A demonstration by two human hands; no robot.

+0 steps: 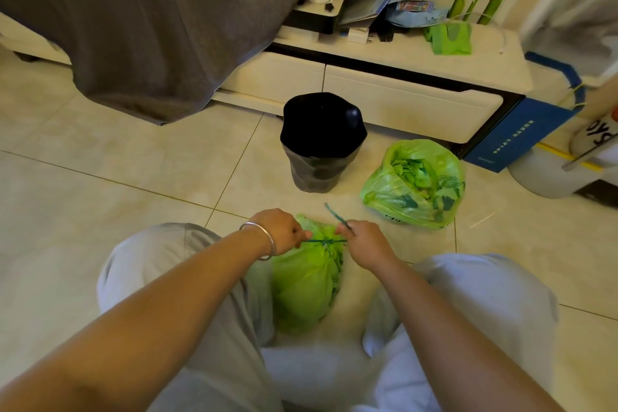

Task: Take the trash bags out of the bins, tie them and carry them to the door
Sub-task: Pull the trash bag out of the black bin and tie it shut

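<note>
A green trash bag (306,288) stands on the floor between my knees, its mouth gathered by a dark green drawstring (326,240). My left hand (282,232) is shut on the string's left end, and my right hand (363,239) is shut on the right end, whose tail sticks up past the fingers. The string runs taut between the hands over a knot. A second green trash bag (416,184) sits open on the floor to the right, full of green scraps. Beyond my hands stands a grey bin (317,174) lined with a black bag.
A low white cabinet (401,100) with drawers runs along the back, with papers and a green cloth (449,38) on top. A grey bedspread (150,27) hangs at the left. A blue box (521,134) leans at the right beside a white container (548,174).
</note>
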